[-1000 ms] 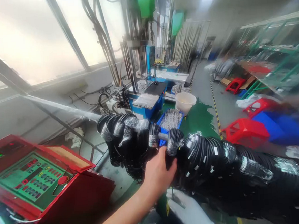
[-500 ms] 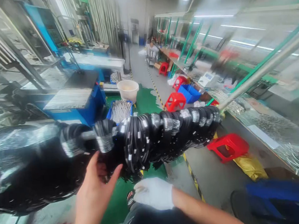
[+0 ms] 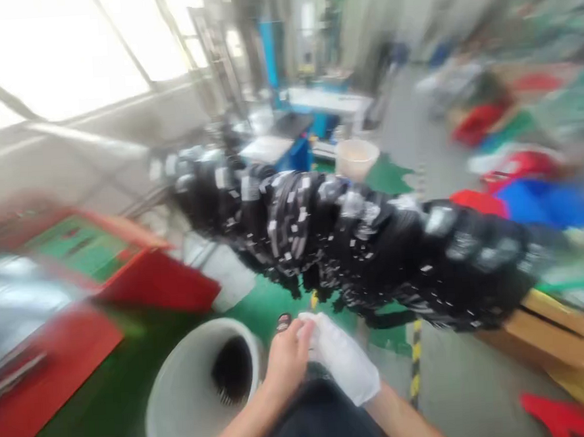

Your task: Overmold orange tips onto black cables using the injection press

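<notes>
My bare left hand is low in the middle of the head view, its fingers curled in and its thumb against the fingertips of my right hand. A white glove covers my right hand, whose fingers are bent and pressed together. Anything held between the two is hidden and blurred. Beyond both hands, apart from them, bundles of black cables hang in a thick row on a long horizontal pole. Clear wrapping or pale ties bind many bundles, and small white pieces dot the cables.
A tall whitish bin with dark contents stands to the left of my hands. Red equipment with a green panel is farther left. Cardboard and a red stool lie right. Behind are a white tub and blue machines.
My left hand has left the cable bundles and come down to meet my gloved right hand. The view has swung left, bringing in the bin, red equipment and windows.
</notes>
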`<state>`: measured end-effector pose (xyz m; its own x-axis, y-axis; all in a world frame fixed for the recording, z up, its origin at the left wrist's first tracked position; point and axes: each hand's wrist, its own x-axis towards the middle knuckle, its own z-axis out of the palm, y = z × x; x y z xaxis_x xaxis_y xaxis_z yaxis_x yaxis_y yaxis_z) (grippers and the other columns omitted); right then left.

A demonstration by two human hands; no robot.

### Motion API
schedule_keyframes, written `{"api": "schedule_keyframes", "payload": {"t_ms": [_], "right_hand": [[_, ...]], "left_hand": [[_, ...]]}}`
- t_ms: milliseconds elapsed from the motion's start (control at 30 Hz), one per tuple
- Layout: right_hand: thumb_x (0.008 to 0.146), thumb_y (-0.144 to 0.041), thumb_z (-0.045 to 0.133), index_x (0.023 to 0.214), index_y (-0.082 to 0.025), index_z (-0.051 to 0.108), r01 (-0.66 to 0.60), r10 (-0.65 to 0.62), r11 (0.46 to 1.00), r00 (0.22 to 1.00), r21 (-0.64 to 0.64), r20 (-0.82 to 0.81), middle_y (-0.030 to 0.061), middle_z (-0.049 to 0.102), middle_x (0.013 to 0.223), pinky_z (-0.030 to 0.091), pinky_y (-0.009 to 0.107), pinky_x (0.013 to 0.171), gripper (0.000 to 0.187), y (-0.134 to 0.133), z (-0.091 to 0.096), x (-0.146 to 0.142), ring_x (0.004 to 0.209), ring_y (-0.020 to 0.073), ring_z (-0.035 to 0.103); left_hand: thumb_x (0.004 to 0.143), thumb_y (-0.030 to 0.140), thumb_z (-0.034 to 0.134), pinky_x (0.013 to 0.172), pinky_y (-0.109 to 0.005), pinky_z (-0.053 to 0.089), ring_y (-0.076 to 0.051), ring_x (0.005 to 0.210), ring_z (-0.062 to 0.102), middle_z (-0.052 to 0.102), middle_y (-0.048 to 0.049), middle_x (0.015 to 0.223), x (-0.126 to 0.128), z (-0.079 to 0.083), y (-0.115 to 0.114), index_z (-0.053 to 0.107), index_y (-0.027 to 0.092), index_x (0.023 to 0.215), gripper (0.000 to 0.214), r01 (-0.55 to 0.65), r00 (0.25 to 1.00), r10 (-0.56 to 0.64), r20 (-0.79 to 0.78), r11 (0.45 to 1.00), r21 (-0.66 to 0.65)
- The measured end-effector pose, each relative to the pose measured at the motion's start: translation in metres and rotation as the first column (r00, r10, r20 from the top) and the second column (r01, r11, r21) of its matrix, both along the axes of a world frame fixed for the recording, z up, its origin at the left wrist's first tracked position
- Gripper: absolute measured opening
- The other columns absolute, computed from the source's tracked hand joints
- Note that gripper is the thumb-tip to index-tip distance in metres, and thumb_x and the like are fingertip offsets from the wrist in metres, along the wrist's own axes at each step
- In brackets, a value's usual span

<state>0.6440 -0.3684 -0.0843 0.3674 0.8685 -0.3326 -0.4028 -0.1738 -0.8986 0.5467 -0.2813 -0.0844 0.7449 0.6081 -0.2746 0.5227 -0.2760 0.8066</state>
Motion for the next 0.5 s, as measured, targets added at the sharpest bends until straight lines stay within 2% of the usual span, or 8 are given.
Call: {"api": "schedule_keyframes", "payload": {"t_ms": [67,133,200,333,400,500], "right_hand": [[0.082,-0.070,0.041,0.127,-0.024,0.056,-0.094,0.101,0.994,0.980,0.049,-0.174,0.0118,0.059,0.125,0.046,0.047,0.095,0.066,-0.015,-0.007,-0.004,0.111,0.0236,0.060],[0.078,-0.061,0.054,0.123,-0.029,0.059,-0.140,0.161,0.987,0.901,0.082,-0.402,0.0074,0.059,0.126,0.040,0.048,0.103,0.055,-0.026,-0.015,-0.005,0.114,0.0228,0.058],[0.069,-0.056,0.065,0.111,-0.032,0.066,-0.185,0.191,0.980,0.817,0.066,-0.543,0.0052,0.061,0.125,0.037,0.049,0.106,0.049,-0.030,-0.022,-0.006,0.117,0.0250,0.056],[0.062,-0.064,0.065,0.104,-0.038,0.069,-0.323,0.291,0.946,0.788,0.038,-0.542,0.0035,0.054,0.133,0.039,0.049,0.104,0.049,-0.030,-0.027,-0.006,0.125,0.0281,0.049],[0.066,-0.067,0.061,0.109,-0.038,0.067,-0.373,0.337,0.927,0.781,0.040,-0.525,0.0029,0.050,0.137,0.038,0.050,0.105,0.052,-0.030,-0.025,-0.005,0.126,0.0276,0.047],[0.074,-0.068,0.055,0.112,-0.034,0.065,-0.447,0.393,0.894,0.742,0.036,-0.543,0.0048,0.052,0.135,0.034,0.051,0.107,0.052,-0.027,-0.020,-0.010,0.122,0.0261,0.051]], "left_hand": [[0.096,0.045,0.029,0.057,-0.025,0.032,-0.014,0.058,0.044,0.048,-0.0006,0.061,-0.008,0.004,-0.013,0.053,0.017,0.071,0.044,-0.039,0.998,0.042,-0.043,0.997,0.066],[0.096,0.046,0.028,0.054,-0.025,0.027,-0.012,0.053,0.036,0.039,0.0014,0.056,-0.020,0.010,-0.020,0.047,0.017,0.063,0.048,-0.084,0.994,0.087,-0.061,0.995,0.060],[0.096,0.048,0.027,0.052,-0.025,0.024,-0.011,0.051,0.031,0.034,0.0024,0.053,-0.030,0.014,-0.027,0.040,0.017,0.059,0.050,-0.145,0.987,0.147,-0.062,0.989,0.041],[0.094,0.050,0.029,0.049,-0.026,0.018,-0.010,0.049,0.026,0.030,0.0031,0.051,-0.036,0.016,-0.032,0.032,0.016,0.056,0.051,-0.221,0.975,0.221,-0.032,0.975,0.013],[0.093,0.051,0.031,0.048,-0.026,0.017,-0.009,0.049,0.023,0.027,0.0034,0.050,-0.041,0.015,-0.027,0.031,0.016,0.055,0.052,-0.255,0.967,0.255,-0.007,0.967,-0.007],[0.093,0.052,0.033,0.049,-0.026,0.016,-0.009,0.049,0.021,0.026,0.0041,0.050,-0.061,0.013,-0.012,0.031,0.016,0.054,0.053,-0.326,0.945,0.327,0.031,0.945,-0.043]]}}
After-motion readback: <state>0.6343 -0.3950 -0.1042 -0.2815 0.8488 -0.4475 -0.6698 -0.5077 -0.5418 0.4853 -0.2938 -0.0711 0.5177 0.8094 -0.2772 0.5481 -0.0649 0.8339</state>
